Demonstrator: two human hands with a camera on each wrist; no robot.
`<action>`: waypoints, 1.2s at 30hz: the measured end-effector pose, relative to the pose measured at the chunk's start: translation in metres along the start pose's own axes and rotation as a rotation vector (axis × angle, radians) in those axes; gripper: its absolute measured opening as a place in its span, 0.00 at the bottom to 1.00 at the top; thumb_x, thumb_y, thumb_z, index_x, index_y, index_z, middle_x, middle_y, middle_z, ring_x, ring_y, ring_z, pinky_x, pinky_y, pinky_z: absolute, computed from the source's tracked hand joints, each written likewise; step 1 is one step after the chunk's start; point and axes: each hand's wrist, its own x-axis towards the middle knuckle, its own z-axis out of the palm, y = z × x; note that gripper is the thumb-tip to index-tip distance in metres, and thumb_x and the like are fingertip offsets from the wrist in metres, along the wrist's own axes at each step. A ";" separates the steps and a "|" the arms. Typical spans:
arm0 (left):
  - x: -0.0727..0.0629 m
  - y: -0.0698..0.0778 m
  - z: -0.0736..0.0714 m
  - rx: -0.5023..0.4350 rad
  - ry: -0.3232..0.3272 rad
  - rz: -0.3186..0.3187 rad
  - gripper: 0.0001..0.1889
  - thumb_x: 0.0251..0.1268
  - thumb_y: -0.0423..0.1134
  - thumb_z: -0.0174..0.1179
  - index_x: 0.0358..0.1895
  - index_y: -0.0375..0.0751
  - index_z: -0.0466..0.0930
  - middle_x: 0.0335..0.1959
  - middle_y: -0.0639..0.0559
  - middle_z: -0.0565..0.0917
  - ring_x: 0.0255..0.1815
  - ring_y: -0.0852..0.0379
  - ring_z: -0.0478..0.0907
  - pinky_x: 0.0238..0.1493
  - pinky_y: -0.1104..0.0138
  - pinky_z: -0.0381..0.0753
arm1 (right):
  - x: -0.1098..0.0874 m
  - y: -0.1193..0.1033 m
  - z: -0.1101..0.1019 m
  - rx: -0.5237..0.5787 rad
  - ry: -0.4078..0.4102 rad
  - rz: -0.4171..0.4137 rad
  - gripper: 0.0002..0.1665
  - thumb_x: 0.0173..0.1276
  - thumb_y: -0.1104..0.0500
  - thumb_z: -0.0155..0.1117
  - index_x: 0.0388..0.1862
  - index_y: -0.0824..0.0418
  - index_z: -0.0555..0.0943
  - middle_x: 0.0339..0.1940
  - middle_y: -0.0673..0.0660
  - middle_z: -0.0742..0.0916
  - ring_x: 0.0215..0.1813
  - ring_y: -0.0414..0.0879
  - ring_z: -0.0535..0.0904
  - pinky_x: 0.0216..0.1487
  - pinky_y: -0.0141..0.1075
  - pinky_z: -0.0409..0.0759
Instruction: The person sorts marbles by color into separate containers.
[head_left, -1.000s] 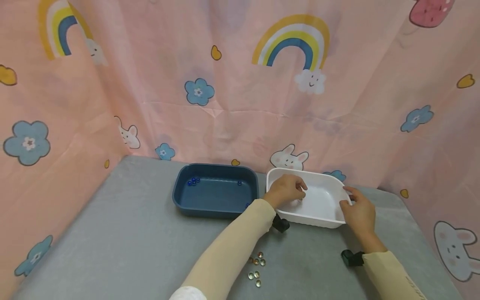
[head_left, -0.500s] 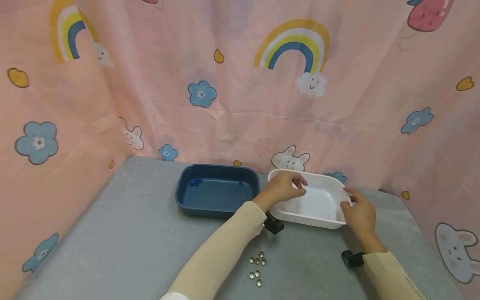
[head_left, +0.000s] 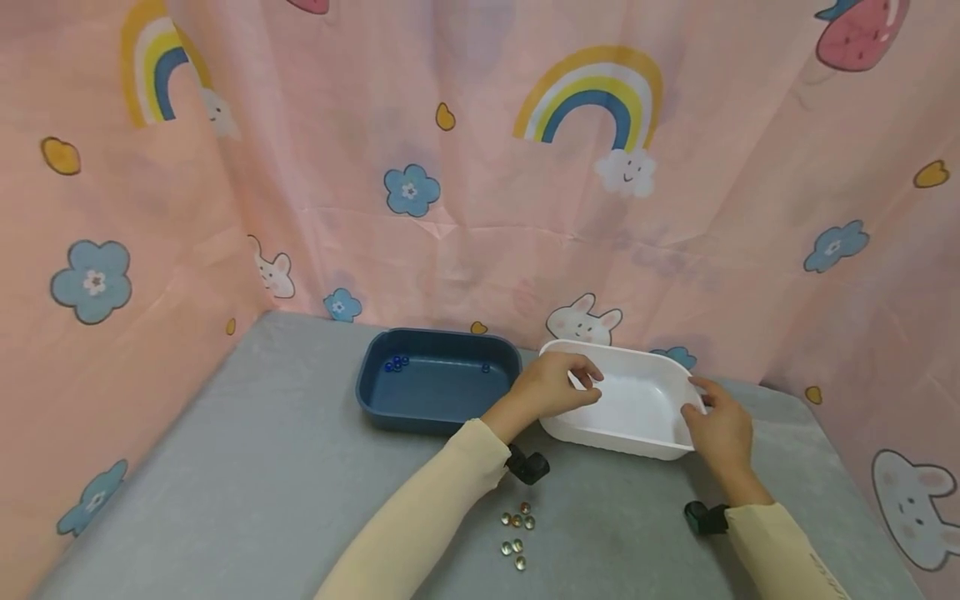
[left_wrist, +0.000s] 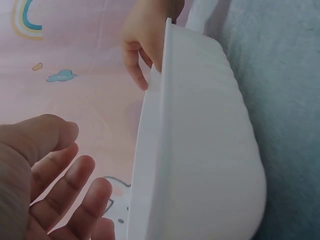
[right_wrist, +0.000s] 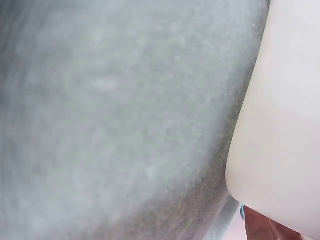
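My left hand [head_left: 551, 387] is over the left end of a white rectangular tub [head_left: 648, 400], thumb and forefinger bent toward each other with a gap between them. In the left wrist view, the fingers [left_wrist: 65, 192] are loosely curled and nothing is between them and the thumb; the tub's outer wall [left_wrist: 210, 130] rises alongside. My right hand [head_left: 722, 429] pinches the tub's right rim between thumb and fingers. Close up in the right wrist view are the tub's wall [right_wrist: 285, 135] and a bit of a finger [right_wrist: 262, 227]. The hand and forearm hide the tub's left end.
Left of the white tub stands a dark blue tub [head_left: 420, 419] with several blue marbles [head_left: 397, 363] and a lone blue marble [head_left: 485, 367]. Several clear and amber marbles [head_left: 517, 521] lie on the grey cloth [head_left: 247, 467] in front. A pink printed curtain [head_left: 480, 250] hangs behind.
My left hand has drawn back leftward from inside the white tub. A small shiny thing was under its fingertips a second ago and is not visible now. My right hand stays on the rim.
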 end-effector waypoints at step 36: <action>-0.099 -0.012 -0.026 -0.103 -0.130 0.077 0.06 0.61 0.42 0.64 0.40 0.54 0.85 0.31 0.66 0.84 0.26 0.70 0.77 0.30 0.76 0.76 | 0.004 0.000 0.001 0.038 -0.033 0.054 0.31 0.68 0.62 0.51 0.71 0.59 0.68 0.57 0.75 0.78 0.54 0.67 0.73 0.49 0.56 0.71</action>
